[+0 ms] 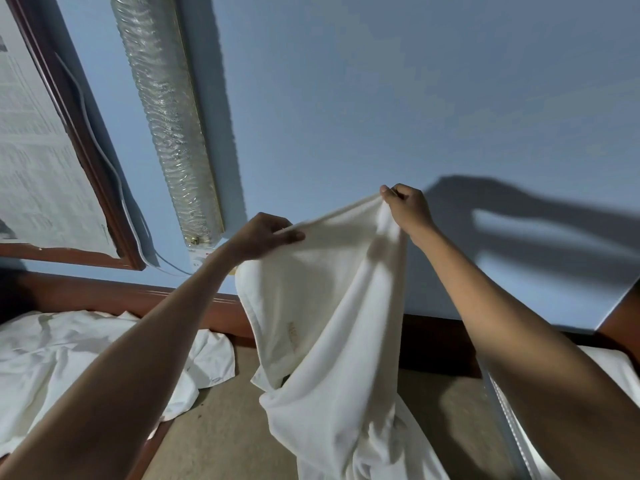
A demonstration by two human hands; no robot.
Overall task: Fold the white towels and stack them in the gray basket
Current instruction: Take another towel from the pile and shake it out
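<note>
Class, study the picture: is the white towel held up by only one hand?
No: the left hand and the right hand each pinch the top edge of the white towel, which hangs below them.

One wide-angle camera, worn on the head, looks forward at the blue wall [381,81], the view tilted. It sits close: left forearm [121,358] and right forearm [536,358] enter from the bottom corners, the towel [329,306] hangs mid-frame, and the floor [214,427] lies below.

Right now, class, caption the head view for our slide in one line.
Left hand and right hand hold a towel up by its top edge.
</note>
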